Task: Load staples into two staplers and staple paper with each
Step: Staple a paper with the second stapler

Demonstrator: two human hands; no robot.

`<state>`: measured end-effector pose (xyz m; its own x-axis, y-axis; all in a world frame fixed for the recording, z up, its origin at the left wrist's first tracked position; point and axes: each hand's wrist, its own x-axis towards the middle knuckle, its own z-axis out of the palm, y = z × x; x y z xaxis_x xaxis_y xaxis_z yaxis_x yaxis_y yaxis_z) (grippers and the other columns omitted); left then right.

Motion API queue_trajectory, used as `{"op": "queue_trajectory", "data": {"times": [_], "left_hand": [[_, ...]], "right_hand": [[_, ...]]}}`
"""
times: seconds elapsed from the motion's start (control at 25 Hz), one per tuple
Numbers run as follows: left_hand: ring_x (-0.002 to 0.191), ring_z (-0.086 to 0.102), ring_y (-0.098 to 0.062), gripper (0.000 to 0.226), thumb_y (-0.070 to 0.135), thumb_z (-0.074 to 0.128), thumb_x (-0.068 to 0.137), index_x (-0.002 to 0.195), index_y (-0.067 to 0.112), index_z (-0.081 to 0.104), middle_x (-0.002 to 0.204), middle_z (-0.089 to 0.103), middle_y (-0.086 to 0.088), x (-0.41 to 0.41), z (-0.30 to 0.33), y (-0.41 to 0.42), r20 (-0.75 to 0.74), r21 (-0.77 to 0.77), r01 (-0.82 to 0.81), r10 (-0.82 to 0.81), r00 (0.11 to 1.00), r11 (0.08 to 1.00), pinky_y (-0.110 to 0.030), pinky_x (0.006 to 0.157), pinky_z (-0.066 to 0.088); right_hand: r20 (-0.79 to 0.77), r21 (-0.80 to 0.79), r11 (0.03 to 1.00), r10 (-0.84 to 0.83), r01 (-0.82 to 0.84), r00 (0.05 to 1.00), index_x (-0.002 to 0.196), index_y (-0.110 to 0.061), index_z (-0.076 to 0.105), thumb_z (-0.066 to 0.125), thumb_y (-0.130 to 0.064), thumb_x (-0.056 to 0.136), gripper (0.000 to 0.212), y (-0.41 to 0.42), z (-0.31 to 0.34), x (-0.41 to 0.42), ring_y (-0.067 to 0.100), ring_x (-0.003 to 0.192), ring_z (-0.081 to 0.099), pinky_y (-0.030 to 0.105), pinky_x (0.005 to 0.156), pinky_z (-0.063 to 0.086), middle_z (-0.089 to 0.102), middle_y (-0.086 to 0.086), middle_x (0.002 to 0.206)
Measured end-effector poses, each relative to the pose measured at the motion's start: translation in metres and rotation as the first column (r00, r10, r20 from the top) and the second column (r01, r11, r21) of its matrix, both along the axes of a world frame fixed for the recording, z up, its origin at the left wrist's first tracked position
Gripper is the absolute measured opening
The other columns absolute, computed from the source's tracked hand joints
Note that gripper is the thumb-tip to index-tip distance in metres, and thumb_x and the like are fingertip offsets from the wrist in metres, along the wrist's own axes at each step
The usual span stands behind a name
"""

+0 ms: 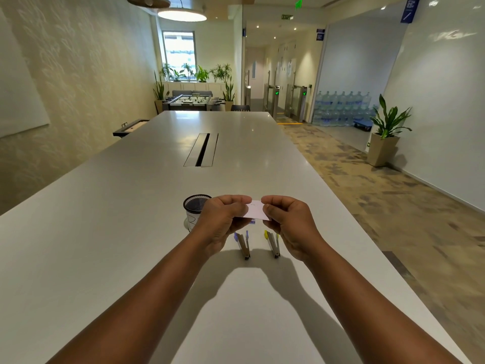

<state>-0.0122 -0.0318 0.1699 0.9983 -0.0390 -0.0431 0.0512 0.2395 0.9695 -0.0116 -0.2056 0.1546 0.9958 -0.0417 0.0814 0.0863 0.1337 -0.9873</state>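
Both my hands hold one small white box (256, 210) above the table, probably the staple box. My left hand (223, 219) grips its left end and my right hand (288, 222) pinches its right end. Below them two staplers lie on the white table (131, 232). The blue stapler (243, 244) is on the left and the yellow stapler (273, 243) on the right. Both staplers lie hinged open, their metal rails pointing toward me. My hands partly hide their far ends. I see no loose paper sheet.
A black mesh cup (195, 210) with paper inside stands just left of my left hand. A cable slot (201, 149) runs along the table's middle farther away. The table's right edge drops to a carpeted floor.
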Motion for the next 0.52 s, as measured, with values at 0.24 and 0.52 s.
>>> {"op": "queue_trajectory", "data": {"times": [0.24,0.52], "left_hand": [[0.076,0.078,-0.026,0.018,-0.011,0.064,0.086,0.094,0.001,0.076,0.088,0.079,-0.017,-0.0009,0.0004,-0.0012,-0.103,-0.146,-0.026,0.011,0.995,0.989,-0.027,0.061,0.060],[0.074,0.078,-0.025,0.016,-0.002,0.078,0.080,0.095,0.003,0.073,0.086,0.079,-0.015,-0.0035,-0.0014,-0.0048,-0.151,-0.152,-0.083,0.059,0.987,0.985,-0.027,0.060,0.060]], "right_hand": [[-0.004,0.012,1.000,0.001,-0.001,1.000,0.098,-0.017,0.078,0.067,-0.002,0.094,0.019,0.0016,0.0012,-0.0024,0.017,0.086,0.075,0.023,0.072,0.058,0.079,0.005,0.097],[0.095,-0.079,0.997,0.035,-0.027,0.995,0.098,-0.021,0.076,0.065,-0.001,0.095,0.023,0.0043,0.0032,-0.0064,0.011,0.081,0.075,0.020,0.069,0.056,0.081,-0.001,0.092]]}}
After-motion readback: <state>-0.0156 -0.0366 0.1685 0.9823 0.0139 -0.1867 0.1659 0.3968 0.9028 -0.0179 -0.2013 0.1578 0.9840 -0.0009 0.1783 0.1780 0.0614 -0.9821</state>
